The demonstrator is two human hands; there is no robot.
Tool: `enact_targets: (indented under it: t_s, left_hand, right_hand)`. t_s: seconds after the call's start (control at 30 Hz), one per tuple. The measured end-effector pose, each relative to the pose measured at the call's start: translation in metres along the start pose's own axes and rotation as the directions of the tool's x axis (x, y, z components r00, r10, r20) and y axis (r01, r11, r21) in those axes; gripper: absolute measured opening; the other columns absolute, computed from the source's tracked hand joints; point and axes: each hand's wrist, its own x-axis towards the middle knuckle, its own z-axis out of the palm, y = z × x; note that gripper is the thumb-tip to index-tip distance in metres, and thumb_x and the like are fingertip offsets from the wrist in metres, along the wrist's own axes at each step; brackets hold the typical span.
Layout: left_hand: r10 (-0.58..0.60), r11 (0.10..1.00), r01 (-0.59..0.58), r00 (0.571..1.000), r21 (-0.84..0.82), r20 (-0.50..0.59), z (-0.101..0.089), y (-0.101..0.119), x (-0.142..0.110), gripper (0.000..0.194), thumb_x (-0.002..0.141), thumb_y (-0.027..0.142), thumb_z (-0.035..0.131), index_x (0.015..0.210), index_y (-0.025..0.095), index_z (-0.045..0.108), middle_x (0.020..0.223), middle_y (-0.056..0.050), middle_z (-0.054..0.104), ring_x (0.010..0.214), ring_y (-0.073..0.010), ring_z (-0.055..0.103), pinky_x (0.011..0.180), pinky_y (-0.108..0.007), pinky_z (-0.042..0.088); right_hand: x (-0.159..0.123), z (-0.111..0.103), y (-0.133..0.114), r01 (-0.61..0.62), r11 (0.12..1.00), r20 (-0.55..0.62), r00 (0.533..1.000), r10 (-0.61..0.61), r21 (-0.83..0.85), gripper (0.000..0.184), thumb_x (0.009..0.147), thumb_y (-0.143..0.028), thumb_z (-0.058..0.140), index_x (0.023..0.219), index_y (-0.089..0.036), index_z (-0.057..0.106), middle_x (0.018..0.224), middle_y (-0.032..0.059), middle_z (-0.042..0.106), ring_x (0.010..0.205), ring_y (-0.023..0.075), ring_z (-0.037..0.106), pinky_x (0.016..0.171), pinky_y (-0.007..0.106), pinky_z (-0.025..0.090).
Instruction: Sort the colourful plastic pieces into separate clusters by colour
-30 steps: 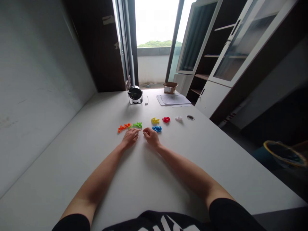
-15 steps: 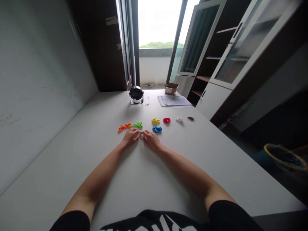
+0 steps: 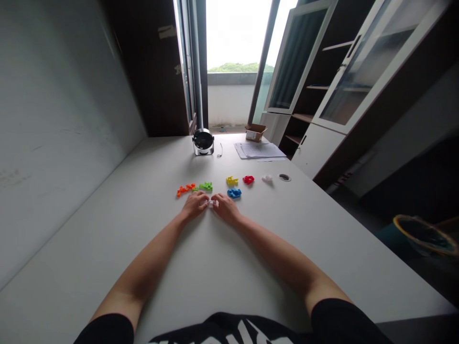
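Note:
Between my two hands a small white plastic piece point(image 3: 211, 203) sits low over the table, partly covered by fingers. My left hand point(image 3: 194, 204) has its fingers closed on the piece's left side. From the right, my right hand point(image 3: 224, 206) pinches its other side. Just beyond my left hand are orange pieces point(image 3: 185, 189) and green pieces point(image 3: 205, 186). Beyond my right hand lies a cluster of blue pieces point(image 3: 234, 193), with yellow pieces point(image 3: 232, 180) behind it. Red pieces point(image 3: 248, 179) and more white pieces point(image 3: 267, 178) lie farther right.
A round black device on a silver stand point(image 3: 203, 141) stands at the back of the white table point(image 3: 215, 267). Papers point(image 3: 261, 150) and a small open cardboard box point(image 3: 255, 133) are at the back right. A cable hole point(image 3: 284, 177) is near the right edge.
My right hand's fingers have drawn slightly apart from my left hand's. More of the white plastic piece now shows between them. The coloured pieces have stayed in place.

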Motion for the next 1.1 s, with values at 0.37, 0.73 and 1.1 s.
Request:
enact_targets:
  t_s: [0.37,0.73,1.1]
  left_hand:
    - [-0.016,1.0,0.016,1.0,-0.015,-0.002,-0.0011,0.001,0.0004,0.016,0.089,0.029,0.059,0.099,0.025,0.072,0.109,-0.006,0.067,0.106,-0.0243,0.058,0.098,-0.039,0.044]
    - [-0.001,1.0,0.001,0.999,-0.008,0.034,-0.0025,0.0014,0.0003,0.013,0.087,0.029,0.061,0.094,0.024,0.071,0.109,-0.006,0.066,0.106,-0.024,0.056,0.096,-0.039,0.044]
    - [-0.012,1.0,0.013,0.999,-0.015,0.03,-0.0047,0.0026,0.0009,0.015,0.088,0.026,0.056,0.089,0.022,0.07,0.109,-0.006,0.067,0.105,-0.024,0.058,0.096,-0.039,0.045]
  right_hand:
    - [0.0002,-0.0031,-0.0006,0.019,1.0,0.048,0.999,-0.019,-0.01,0.025,0.09,-0.021,0.064,0.116,-0.022,0.062,0.109,0.0062,0.063,0.107,0.0198,0.054,0.096,0.03,0.041]
    - [0.0018,-0.0048,-0.0026,-0.056,0.995,-0.012,0.998,0.057,0.082,0.014,0.097,-0.03,0.056,0.104,-0.022,0.064,0.09,0.0026,0.067,0.088,0.0173,0.058,0.081,0.027,0.041]
    - [0.0016,-0.0047,-0.0014,-0.05,0.989,-0.025,0.998,0.054,0.138,0.031,0.089,-0.025,0.064,0.12,-0.023,0.061,0.092,0.0018,0.069,0.087,0.017,0.06,0.08,0.027,0.044]
